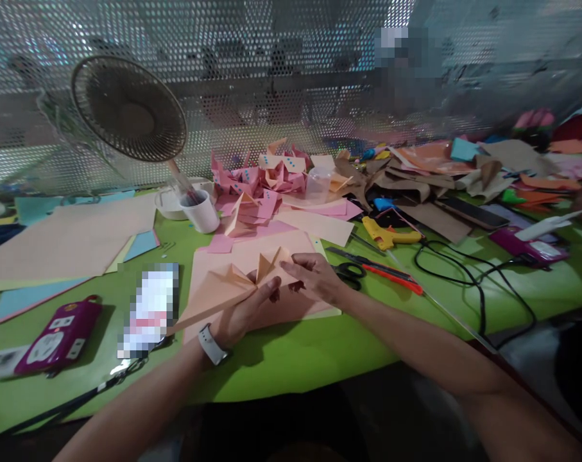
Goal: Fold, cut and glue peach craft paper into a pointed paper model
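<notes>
A peach paper (218,289) with several pleated folds is held up between my two hands. My left hand (252,305) is closed on it from below, thumb lying across the paper near its middle. At the paper's right end, my right hand (312,274) pinches the folded part between thumb and fingers. Some fingers of both hands are hidden behind the paper. Under my hands lies a stack of peach sheets (300,308). Right of my right hand are black-handled scissors (351,274) and an orange utility knife (391,276).
Folded pink and peach paper pieces (271,173) are heaped behind. A fan (131,109) and a white cup (200,212) stand back left. A blurred-out phone (151,308) and purple power strip (62,337) lie left. A yellow glue gun (389,234) and black cable (480,295) lie right.
</notes>
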Demonstrator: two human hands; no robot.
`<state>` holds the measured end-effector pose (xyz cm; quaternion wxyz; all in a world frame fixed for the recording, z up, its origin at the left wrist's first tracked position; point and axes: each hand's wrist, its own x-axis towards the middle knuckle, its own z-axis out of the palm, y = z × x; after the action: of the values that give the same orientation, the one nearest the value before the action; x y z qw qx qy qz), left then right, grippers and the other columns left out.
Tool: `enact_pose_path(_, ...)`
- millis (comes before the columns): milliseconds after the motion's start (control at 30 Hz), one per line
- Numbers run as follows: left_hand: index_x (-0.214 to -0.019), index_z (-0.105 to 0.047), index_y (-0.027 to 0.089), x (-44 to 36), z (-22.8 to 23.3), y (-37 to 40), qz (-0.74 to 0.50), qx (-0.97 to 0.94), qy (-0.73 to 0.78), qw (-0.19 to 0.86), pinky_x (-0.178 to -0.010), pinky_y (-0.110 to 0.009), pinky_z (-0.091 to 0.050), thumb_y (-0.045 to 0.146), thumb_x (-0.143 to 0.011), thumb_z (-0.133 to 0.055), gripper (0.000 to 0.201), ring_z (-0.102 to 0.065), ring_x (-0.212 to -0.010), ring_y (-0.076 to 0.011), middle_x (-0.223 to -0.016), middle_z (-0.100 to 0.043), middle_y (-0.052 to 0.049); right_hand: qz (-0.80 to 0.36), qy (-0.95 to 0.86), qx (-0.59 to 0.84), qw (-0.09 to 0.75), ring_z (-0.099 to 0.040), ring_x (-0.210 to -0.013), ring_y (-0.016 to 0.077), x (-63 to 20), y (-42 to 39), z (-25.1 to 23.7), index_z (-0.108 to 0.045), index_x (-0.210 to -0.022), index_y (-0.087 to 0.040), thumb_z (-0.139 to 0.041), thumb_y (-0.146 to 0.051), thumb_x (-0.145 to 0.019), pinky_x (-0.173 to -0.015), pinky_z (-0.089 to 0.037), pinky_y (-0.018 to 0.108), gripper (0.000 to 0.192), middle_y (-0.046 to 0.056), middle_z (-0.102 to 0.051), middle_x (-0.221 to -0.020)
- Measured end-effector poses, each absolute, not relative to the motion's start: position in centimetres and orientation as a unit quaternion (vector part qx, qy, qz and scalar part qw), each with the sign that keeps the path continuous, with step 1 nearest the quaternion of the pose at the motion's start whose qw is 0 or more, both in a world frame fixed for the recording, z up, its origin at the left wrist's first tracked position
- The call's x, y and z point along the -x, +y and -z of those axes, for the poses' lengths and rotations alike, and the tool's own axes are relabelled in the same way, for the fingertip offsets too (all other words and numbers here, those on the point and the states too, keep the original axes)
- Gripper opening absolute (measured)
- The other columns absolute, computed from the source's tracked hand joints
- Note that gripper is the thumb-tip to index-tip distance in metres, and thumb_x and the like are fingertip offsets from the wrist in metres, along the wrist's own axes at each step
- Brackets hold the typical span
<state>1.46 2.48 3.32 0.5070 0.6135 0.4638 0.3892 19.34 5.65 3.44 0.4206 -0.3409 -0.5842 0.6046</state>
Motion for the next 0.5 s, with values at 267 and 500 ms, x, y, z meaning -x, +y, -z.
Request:
enact_pose_path(267,-0.06,-0.062,0.02,-1.6,-5.6,2.2,-0.343,-0.661,0.471,0.472,-0.073,-0.029,-0.048,0.049,-0.089,-0.054,0.041,-0.056,-0.07,-0.0165,-0.067,-0.061,-0.002,-0.566,-0.609,0.365,0.419,-0.043,-0.044,0.0081,-19.7,5.8,-4.4,-0.045,-0.049,-0.019,-0.067,-0.055,-0.077,-0.043,-0.039,0.022,0.05,-0.006,-0.041,-0.046)
enact_pose_path(500,-0.061,-0.065,0.018,-0.7,-4.1,3.3,-0.363,-0.644,0.431,0.517,-0.073,-0.028,-0.048,0.05,-0.085,-0.063,0.04,-0.059,-0.068,-0.0149,-0.067,-0.064,-0.003,-0.575,-0.628,0.348,0.392,-0.05,-0.041,0.0083,-20.8,6.5,-4.4,-0.057,-0.051,-0.017,-0.067,-0.048,-0.08,-0.046,-0.04,0.021,0.044,-0.002,-0.056,-0.044)
